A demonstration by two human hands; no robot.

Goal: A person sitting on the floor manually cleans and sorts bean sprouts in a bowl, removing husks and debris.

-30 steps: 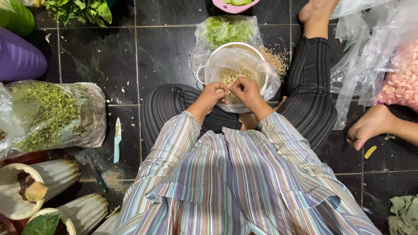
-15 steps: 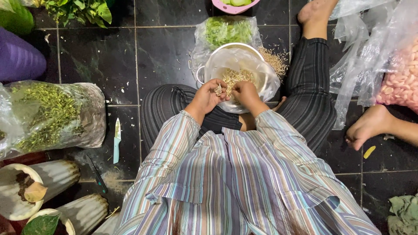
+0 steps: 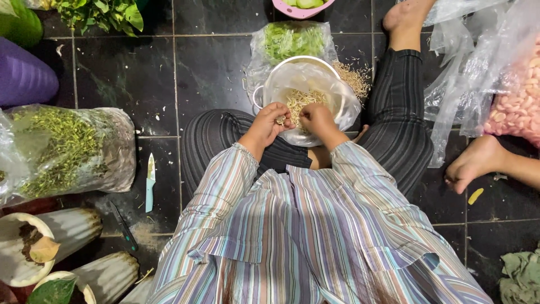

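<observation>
— What's in hand?

— Bean sprouts (image 3: 297, 101), a pale tangle in one round metal bowl (image 3: 269, 84) lined with clear plastic. The bowl sits on the dark tiled floor (image 3: 208, 73) between the person's knees, just ahead of the lap.

— And the hands?

— Two, both at the near rim. The left hand (image 3: 269, 125) is curled, fingertips pinching a small bit of sprout. The right hand (image 3: 316, 119) is closed loosely, knuckles up, fingers down in the pile; whether it grips anything I cannot tell.

— Which way do the sprouts run?

— Every way. The strands are too tangled to give one long axis. The bowl's one visible handle points toward the person's left.

— Changed from half a second ago?

— Little. The left hand has slid slightly further left along the rim; the right stays put. The bowl has not shifted.

— Around it?

— Just beyond the bowl, one clear bag of green sprouts (image 3: 292, 39), and a loose heap of trimmings (image 3: 353, 76) to its right. On the left, one big bag of green herbs (image 3: 62, 149), one small knife (image 3: 150, 181) with a pale blue handle, blade pointing away from the person, and one dark tool (image 3: 124, 227) near it. Three ribbed white pots (image 3: 67, 228) sit at lower left. On the right, another person's bare foot (image 3: 475, 163) rests near a bag of pink pieces (image 3: 514, 104).
</observation>
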